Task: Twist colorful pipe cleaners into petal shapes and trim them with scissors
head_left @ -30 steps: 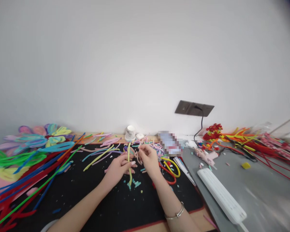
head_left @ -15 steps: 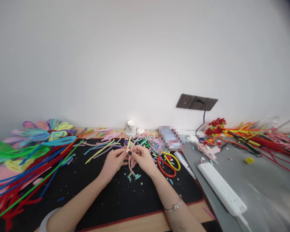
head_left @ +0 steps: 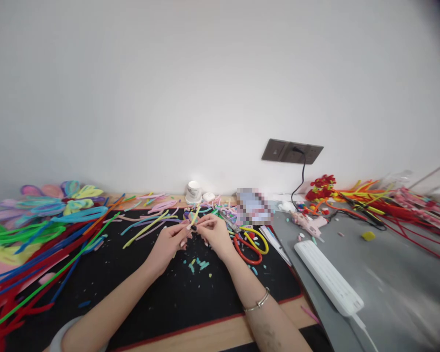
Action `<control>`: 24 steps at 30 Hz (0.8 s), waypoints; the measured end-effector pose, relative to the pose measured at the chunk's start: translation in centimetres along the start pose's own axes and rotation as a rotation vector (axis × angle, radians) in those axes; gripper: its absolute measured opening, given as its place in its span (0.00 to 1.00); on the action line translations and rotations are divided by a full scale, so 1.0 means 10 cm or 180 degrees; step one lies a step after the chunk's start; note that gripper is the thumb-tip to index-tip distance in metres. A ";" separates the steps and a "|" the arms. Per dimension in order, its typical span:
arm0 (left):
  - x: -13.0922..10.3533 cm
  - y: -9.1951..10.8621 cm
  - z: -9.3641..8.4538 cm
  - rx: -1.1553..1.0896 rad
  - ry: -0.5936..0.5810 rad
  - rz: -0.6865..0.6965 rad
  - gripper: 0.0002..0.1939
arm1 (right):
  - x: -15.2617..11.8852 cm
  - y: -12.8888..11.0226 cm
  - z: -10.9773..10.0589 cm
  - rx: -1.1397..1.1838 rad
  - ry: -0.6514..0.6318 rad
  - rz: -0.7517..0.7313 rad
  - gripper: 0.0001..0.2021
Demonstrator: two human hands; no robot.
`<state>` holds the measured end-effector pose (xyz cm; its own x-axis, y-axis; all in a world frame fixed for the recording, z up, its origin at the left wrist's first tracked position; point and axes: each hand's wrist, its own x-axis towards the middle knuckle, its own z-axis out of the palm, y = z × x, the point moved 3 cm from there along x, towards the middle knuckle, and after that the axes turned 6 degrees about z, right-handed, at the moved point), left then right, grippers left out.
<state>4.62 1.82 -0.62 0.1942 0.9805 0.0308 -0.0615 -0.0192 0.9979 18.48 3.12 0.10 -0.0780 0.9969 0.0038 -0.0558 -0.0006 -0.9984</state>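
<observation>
Above the middle of the black mat [head_left: 150, 313], my two hands meet at the fingertips. My left hand [head_left: 170, 240] pinches a pale yellow fuzzy stem [head_left: 196, 214], whose upper end points up. My right hand [head_left: 214, 234] is closed on a pale pink stem [head_left: 207, 223] that lies across the yellow one. The fingers hide where the two stems touch. Small teal cut bits [head_left: 198, 265] lie on the mat just below. Scissors with red and yellow handles [head_left: 249, 244] rest to the right of my right hand.
Colourful stems [head_left: 40, 264] and looped flowers [head_left: 71, 195] cover the left side. A white cup [head_left: 193, 192] and a phone [head_left: 254, 206] stand behind the hands. On the grey table at right are a power strip [head_left: 328, 277], a pink glue gun [head_left: 310, 223] and red stems [head_left: 399, 210].
The pink stem, which hung down below my fingers, now lies sideways under my right fingers. The whole view has shifted slightly.
</observation>
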 end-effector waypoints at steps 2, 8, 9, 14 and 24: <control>0.01 -0.01 -0.01 0.0133 -0.0019 0.0024 0.18 | 0.01 -0.02 -0.02 0.0275 0.0070 -0.0061 0.08; 0.00 -0.03 0.03 0.0379 -0.0222 -0.0069 0.18 | 0.02 0.00 -0.02 0.0371 -0.0189 -0.0039 0.10; 0.00 -0.02 0.04 0.0414 -0.0256 -0.0073 0.18 | 0.02 0.01 -0.01 0.0321 -0.0223 -0.0016 0.11; -0.01 0.01 0.06 0.0671 -0.0372 0.0003 0.18 | 0.02 0.03 -0.03 0.0120 -0.0231 -0.0039 0.11; -0.06 0.04 0.10 0.1305 -0.0718 -0.0014 0.19 | 0.00 -0.02 -0.04 0.0001 -0.0424 0.0012 0.09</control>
<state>5.46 1.07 -0.15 0.4046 0.9145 -0.0072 0.3230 -0.1356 0.9366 18.89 3.16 0.30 -0.2097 0.9777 0.0075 -0.0557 -0.0042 -0.9984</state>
